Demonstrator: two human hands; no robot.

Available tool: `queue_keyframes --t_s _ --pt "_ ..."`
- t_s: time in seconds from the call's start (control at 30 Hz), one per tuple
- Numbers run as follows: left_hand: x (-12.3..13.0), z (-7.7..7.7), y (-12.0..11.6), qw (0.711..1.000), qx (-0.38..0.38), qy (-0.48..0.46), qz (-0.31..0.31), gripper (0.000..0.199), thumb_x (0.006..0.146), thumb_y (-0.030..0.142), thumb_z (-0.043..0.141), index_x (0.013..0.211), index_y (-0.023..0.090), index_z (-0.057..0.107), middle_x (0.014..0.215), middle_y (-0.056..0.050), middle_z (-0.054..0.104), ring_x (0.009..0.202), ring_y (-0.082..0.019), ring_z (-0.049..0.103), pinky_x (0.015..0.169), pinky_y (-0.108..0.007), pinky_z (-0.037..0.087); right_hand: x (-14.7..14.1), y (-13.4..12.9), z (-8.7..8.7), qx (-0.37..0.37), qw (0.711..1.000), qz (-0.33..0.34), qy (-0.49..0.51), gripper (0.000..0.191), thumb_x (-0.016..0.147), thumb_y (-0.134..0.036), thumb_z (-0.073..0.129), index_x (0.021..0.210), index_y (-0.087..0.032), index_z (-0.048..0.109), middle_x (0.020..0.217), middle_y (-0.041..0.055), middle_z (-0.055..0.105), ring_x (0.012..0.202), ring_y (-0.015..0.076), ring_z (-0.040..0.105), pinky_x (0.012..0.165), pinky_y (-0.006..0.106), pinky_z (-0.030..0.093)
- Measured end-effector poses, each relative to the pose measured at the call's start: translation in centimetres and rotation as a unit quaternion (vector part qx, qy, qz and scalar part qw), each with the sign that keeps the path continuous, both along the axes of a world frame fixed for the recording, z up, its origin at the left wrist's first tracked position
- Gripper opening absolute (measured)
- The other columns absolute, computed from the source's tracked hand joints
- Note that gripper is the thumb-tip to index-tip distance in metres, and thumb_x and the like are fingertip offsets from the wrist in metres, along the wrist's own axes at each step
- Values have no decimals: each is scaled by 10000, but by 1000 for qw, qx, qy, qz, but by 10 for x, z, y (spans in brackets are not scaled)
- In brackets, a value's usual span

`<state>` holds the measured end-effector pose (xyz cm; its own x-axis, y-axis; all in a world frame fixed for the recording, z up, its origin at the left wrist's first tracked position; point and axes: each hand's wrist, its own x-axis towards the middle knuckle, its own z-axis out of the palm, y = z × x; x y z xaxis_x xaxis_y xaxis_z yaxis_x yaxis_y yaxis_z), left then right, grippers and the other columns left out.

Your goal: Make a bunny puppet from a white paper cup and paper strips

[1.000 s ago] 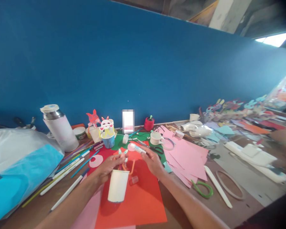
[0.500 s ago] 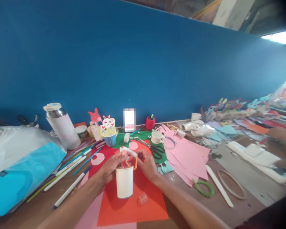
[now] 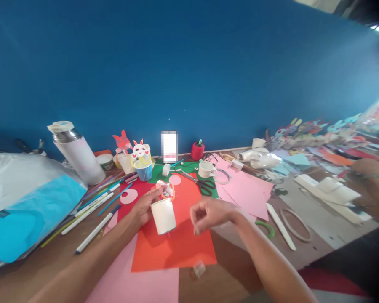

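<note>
My left hand (image 3: 148, 203) is closed at the rim of a white paper cup (image 3: 163, 216), which leans over the orange paper sheet (image 3: 183, 252). Orange and white pieces (image 3: 168, 190) stick up from the cup's mouth; their exact kind is hard to make out. My right hand (image 3: 208, 213) hovers to the right of the cup, apart from it, fingers loosely bent and nothing visible in them. Below that hand, a small clear roll of tape (image 3: 199, 268) lies by the sheet's lower right corner.
Scissors (image 3: 205, 185), a white mug (image 3: 206, 169) and pink sheets (image 3: 243, 179) lie beyond my right hand. Markers (image 3: 97, 229), a thermos (image 3: 77, 155) and a plastic bag (image 3: 28, 210) are leftward. Decorated cups (image 3: 143, 170) stand before the blue wall (image 3: 177, 75).
My right hand has left the orange and white pieces and moved right and toward me. The cup has tilted in my left hand. The tape roll now sits farther right. The view has shifted.
</note>
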<state>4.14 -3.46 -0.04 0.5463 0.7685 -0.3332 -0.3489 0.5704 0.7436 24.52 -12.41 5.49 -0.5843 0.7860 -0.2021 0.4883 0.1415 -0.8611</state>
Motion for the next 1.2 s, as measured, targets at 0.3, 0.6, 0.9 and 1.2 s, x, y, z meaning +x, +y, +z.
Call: queue_keyframes --t_s 0.3,0.6,0.9,1.2 --pt "-2 3 2 999 22 -27 -39 177 707 278 628 806 133 609 708 -36 619 561 -110 568 534 -209 440 -33 -47 -32 229 943 93 -224 237 619 -424 671 761 -240 623 559 -38 595 462 120 501 438 226 243" --pt "-3 -4 4 999 -2 -32 -28 205 693 261 644 854 137 620 743 -49 642 601 -130 598 576 -230 462 -22 -79 -56 427 864 93 -250 304 836 -427 445 646 -225 570 559 -10 604 489 121 513 465 274 292" --pt "-6 -8 6 1000 -13 -16 -13 242 703 255 638 911 138 600 775 -51 653 615 -136 616 605 -244 483 -11 -6 -59 497 814 2 -300 311 882 -330 392 684 -187 584 569 17 592 480 118 490 455 263 206" --pt "-7 -1 4 999 27 -42 -13 223 717 253 620 902 131 594 699 -50 644 569 -142 605 569 -246 469 16 88 -60 391 792 -251 -396 298 878 -355 389 855 -153 606 790 106 643 700 178 583 542 238 305"
